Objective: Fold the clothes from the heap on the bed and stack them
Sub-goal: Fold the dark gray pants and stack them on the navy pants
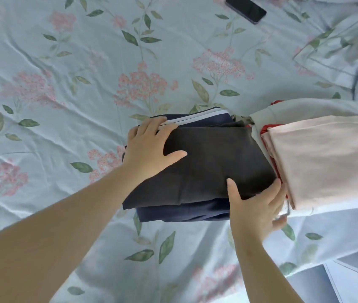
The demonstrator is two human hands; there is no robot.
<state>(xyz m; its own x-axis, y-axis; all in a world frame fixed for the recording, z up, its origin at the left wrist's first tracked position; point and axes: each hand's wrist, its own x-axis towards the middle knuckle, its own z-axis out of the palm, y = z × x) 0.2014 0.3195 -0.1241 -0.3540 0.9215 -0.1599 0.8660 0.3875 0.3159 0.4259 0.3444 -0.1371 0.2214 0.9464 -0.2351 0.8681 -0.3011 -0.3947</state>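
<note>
A folded dark grey garment [215, 162] lies on top of a folded navy garment [182, 213] with white stripes, making a small stack on the bed. My left hand [149, 147] rests flat on the stack's far left corner, fingers spread. My right hand [256, 206] holds the stack's near right corner, thumb on top and fingers down the side. Touching the stack's right side is a second stack with a pale pink folded garment [331, 160] on top, red cloth [267, 127] under it and a light grey piece [304, 110] behind.
The bed wears a pale blue sheet [64, 106] with pink flowers and green leaves. A black phone [245, 8] lies at the far edge. A matching pillow [337, 53] sits at the far right. The bed's edge and floor [353, 281] show at the lower right.
</note>
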